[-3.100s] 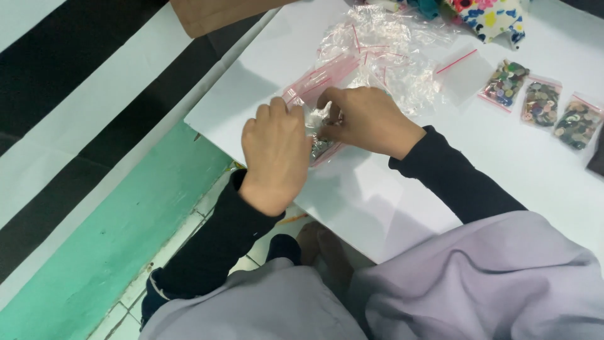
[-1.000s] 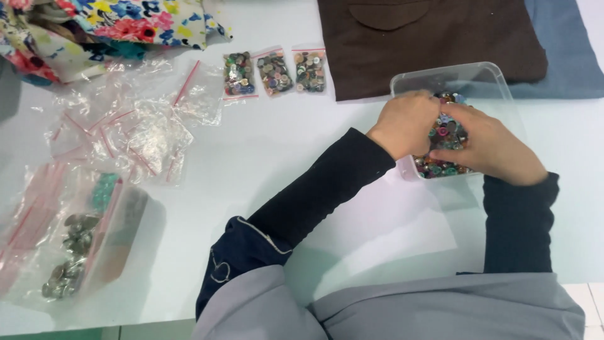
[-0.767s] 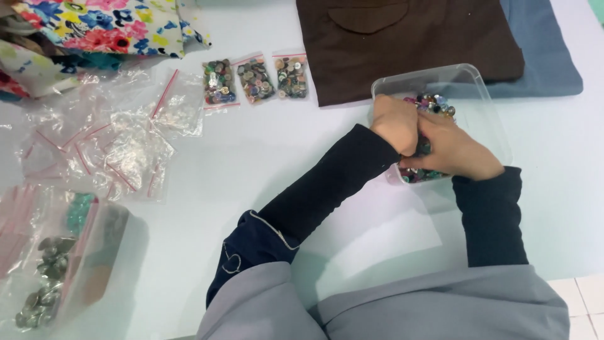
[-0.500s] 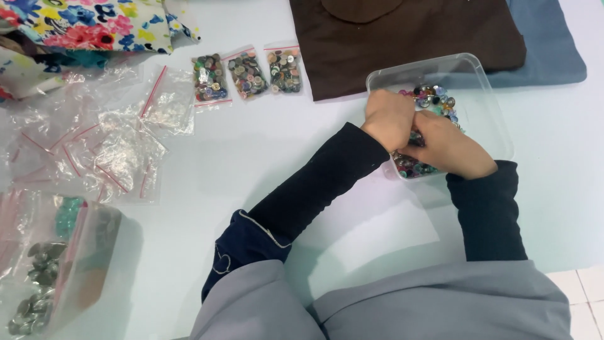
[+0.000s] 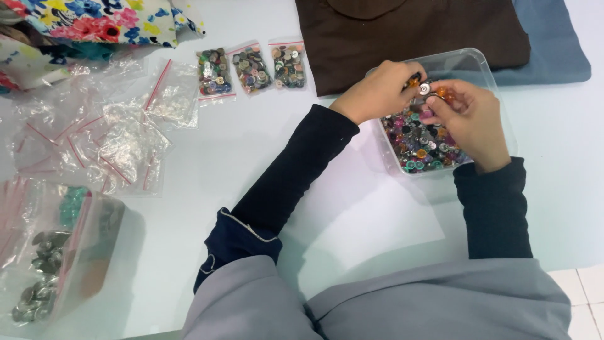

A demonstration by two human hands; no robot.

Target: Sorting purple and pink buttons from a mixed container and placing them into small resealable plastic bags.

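Both hands [image 5: 428,104] pinch buttons [image 5: 425,89] above clear tub [image 5: 484,63].

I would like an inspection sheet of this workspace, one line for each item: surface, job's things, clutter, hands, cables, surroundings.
Surface: white table, smooth, bare in the middle.
Job's things: clear plastic tub holding mixed coloured buttons; a silver button is pinched between both hands above it.
Clutter: three small filled button bags in a row; loose empty zip bags; larger bags of metal buttons at the left edge.
Hands: left hand and right hand meet over the tub, fingertips together.
Cables: nothing seen.
Surroundings: brown cloth, blue cloth, floral fabric, white floor tiles.
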